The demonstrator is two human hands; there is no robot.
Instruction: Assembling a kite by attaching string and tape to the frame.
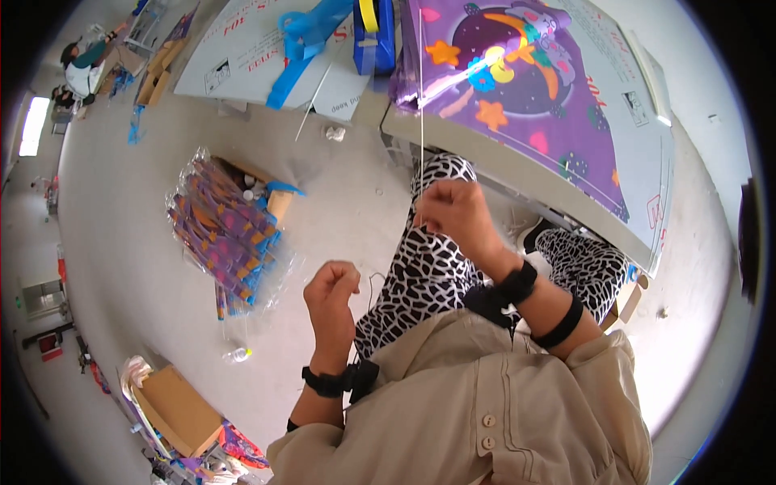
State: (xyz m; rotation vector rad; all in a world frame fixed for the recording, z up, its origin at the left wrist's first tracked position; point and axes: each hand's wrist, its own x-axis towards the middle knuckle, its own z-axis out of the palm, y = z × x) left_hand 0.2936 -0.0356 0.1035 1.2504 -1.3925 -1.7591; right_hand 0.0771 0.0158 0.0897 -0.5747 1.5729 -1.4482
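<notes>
My right hand (454, 217) is closed in front of my lap, its fingers pinched at the lower end of a thin white rod (421, 137). The rod runs straight up over the table edge; it is too slim to rule out a taut string. It crosses a triangular purple sheet (517, 105), kite-like, printed with stars and cartoon figures, which lies on the table. Lower and to the left, my left hand (331, 295) is closed above my thigh. Whatever is between its fingers, if anything, is hidden.
On the table (388, 125) sit a blue tape dispenser (374, 40) and blue ribbon (303, 40). Another thin white rod (314, 101) juts past its edge. Bagged purple printed bundles (226, 230), a bottle (237, 355) and a cardboard box (179, 408) are left. Another person (85, 69) is far left.
</notes>
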